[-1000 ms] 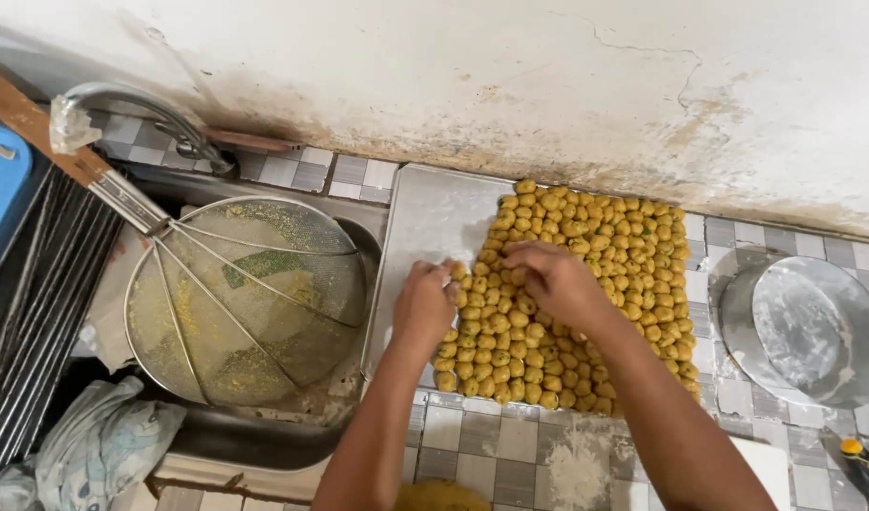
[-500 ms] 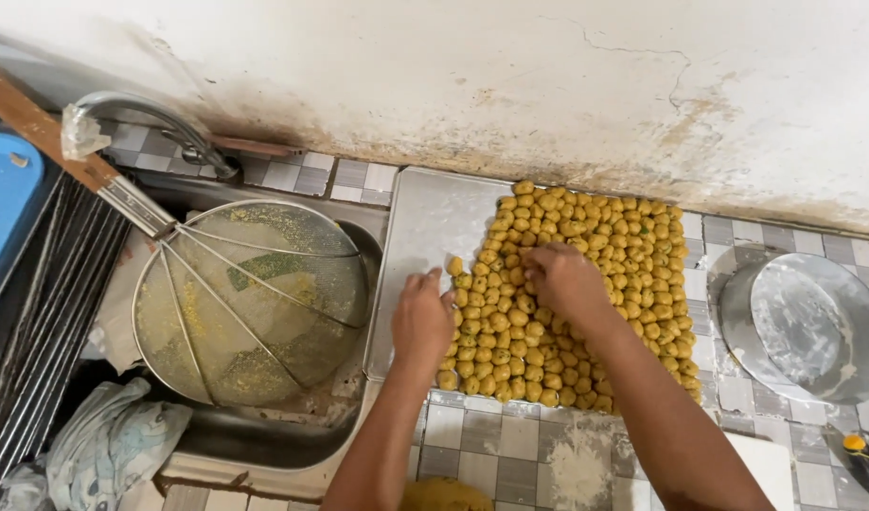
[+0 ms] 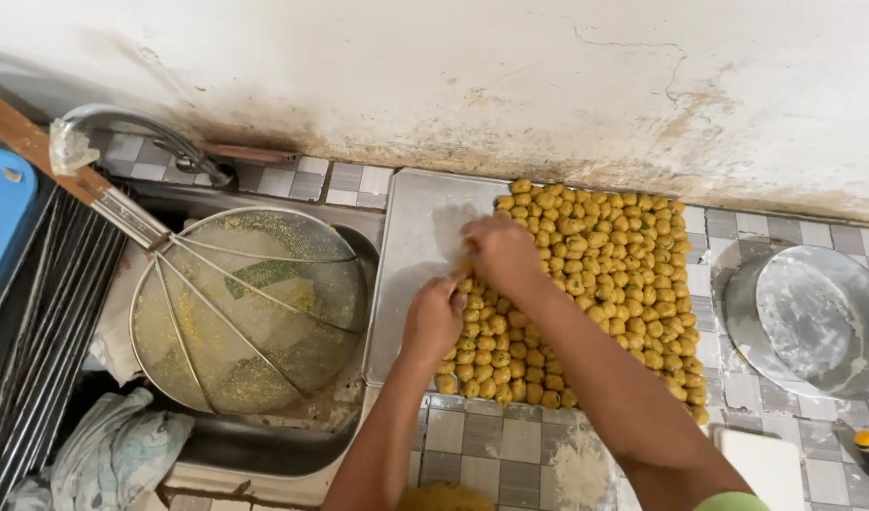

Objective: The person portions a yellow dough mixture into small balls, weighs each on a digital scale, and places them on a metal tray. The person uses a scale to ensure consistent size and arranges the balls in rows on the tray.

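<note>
On a checkered tile bench [image 3: 510, 445] below a stained white wall [image 3: 434, 76], a person's two bare hands work at the left edge of a mass of small yellow dough balls [image 3: 595, 274] packed in rows on a flat metal tray [image 3: 411, 255]. Left hand [image 3: 433, 320], its grip curled closed over balls at the tray's 7 o'clock corner, touches the right hand [image 3: 501, 254], which lies just at its 1 o'clock, fingers bent down onto the balls; whether that grip pinches one cannot be told. At 9 o'clock from the tray, a round wire-mesh skimmer [image 3: 250, 312] with a wooden handle rests over a steel sink [image 3: 264, 445] beneath a tap [image 3: 141, 128]. A floured metal bowl [image 3: 813, 317] stands at 3 o'clock, and a crumpled cloth [image 3: 113, 454] lies at the lower left.
</note>
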